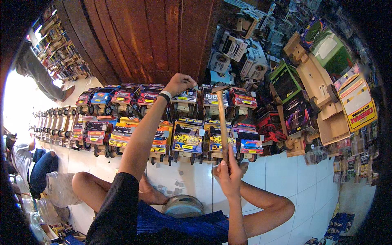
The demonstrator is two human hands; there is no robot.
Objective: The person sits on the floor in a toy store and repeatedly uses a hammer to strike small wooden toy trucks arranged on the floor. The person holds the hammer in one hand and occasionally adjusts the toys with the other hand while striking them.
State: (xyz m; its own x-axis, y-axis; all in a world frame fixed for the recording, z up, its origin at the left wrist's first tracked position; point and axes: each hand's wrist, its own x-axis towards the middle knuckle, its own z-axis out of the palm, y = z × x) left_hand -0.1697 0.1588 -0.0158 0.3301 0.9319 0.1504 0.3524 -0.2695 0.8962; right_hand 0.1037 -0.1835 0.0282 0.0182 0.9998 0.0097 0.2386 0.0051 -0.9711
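My right hand (228,173) is wrapped round the wooden handle of a hammer (222,118), whose head lies over the back row of toy trucks. My left hand (181,83) reaches over that same row, its fingers pinched at the top edge of a dark toy truck (185,96). Whatever sits between those fingertips is too small to make out. Just right of it, another toy truck (210,94) stands partly behind the hammer. In the front row, yellow toy trucks (187,139) with black wheels stand side by side, small pale squares stuck on some.
Wooden wheeled chassis (53,122) line up at the left. Behind the trucks rises a brown wooden door (143,36). Larger wooden toy trucks (322,81) and boxes pile up at the right. Small grey squares (175,183) lie on the tiles near my foot. Another person (36,159) sits far left.
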